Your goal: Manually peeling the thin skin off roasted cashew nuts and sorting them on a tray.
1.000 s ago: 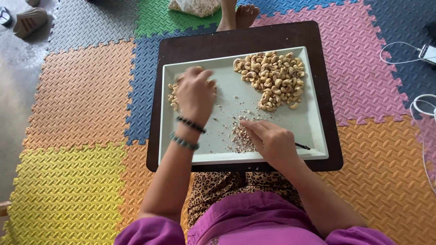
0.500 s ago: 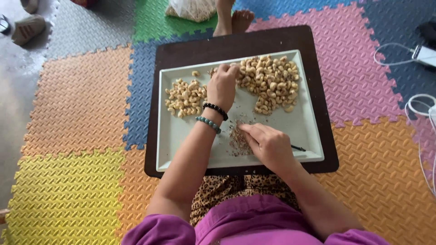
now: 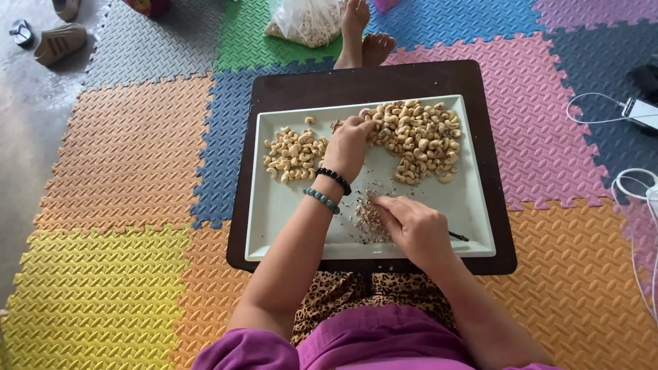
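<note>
- Head view looks straight down on a pale, smooth rectangular tray (image 3: 274,226) with a raised rim, set on a dark brown board (image 3: 301,79) with rounded corners across my lap.
- My left hand (image 3: 348,147) reaches to the near-left edge of the big heap of unpeeled cashews (image 3: 419,140); the fingertips are bunched among the curved, tan, brown-flecked nuts, but I cannot tell whether they have one pinched.
- Two bead bracelets ring that wrist: a glossy black one (image 3: 334,181) and a duller teal one (image 3: 321,200).
- My right hand (image 3: 415,226) rests low on the tray, fingers curled loosely around a thin dark tool (image 3: 458,236) whose end pokes out on the right; forefinger and thumb point at a small mound of flaky reddish-brown skins (image 3: 370,220).
- A smaller pile of paler, cleaner cashews (image 3: 295,154) lies in the tray's far-left part, well apart from the big heap.
- Underneath is a floor of interlocking foam mats (image 3: 123,157) with a ridged pattern, in orange, yellow, blue, green and pink.
- Beyond the board are bare feet (image 3: 363,34) and a crinkled clear bag of nuts (image 3: 305,20).
- White cables (image 3: 634,181) curl at the right edge.
</note>
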